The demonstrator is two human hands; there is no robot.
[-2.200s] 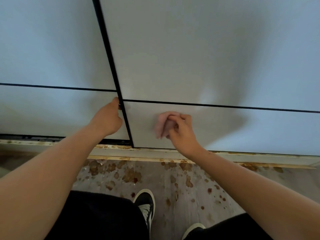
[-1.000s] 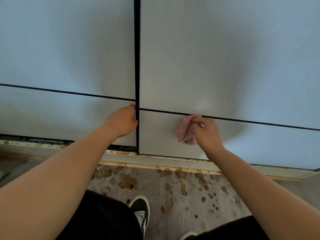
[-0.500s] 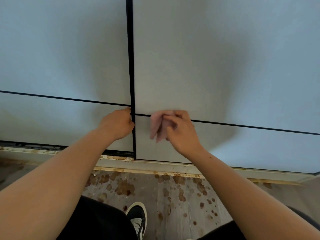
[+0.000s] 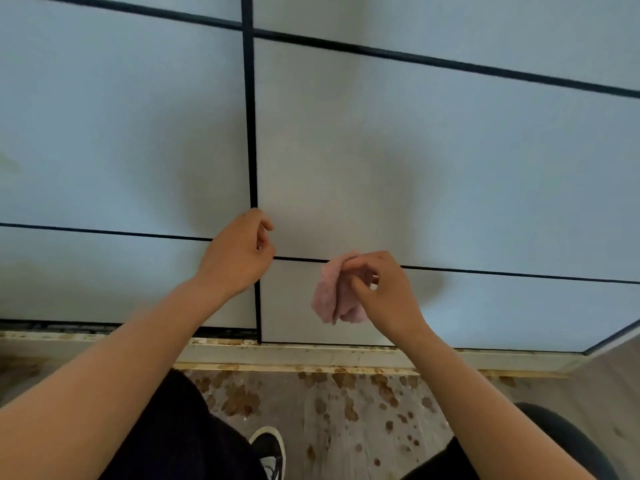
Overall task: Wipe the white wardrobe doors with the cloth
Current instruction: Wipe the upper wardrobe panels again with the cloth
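Note:
The white wardrobe doors fill the view: a left door point(image 4: 121, 133) and a right door point(image 4: 467, 168), split by a black vertical gap and thin black horizontal lines. My right hand point(image 4: 388, 296) pinches a small crumpled pink cloth point(image 4: 334, 296), which hangs in front of the right door's lower panel, just under a horizontal line. Whether the cloth touches the panel I cannot tell. My left hand point(image 4: 239, 252) hovers over the vertical gap where the lines meet. Its fingers are loosely curled and hold nothing.
A stained, pale base rail point(image 4: 311, 355) runs under the doors. Below it lies grey floor point(image 4: 346, 417) spotted with brown stains. My black-trousered legs and one black-and-white shoe point(image 4: 270, 448) are at the bottom of the view.
My left hand has let go of the door edge at the gap and curled loosely. My right hand has shifted right and down with the cloth. More of the upper doors shows.

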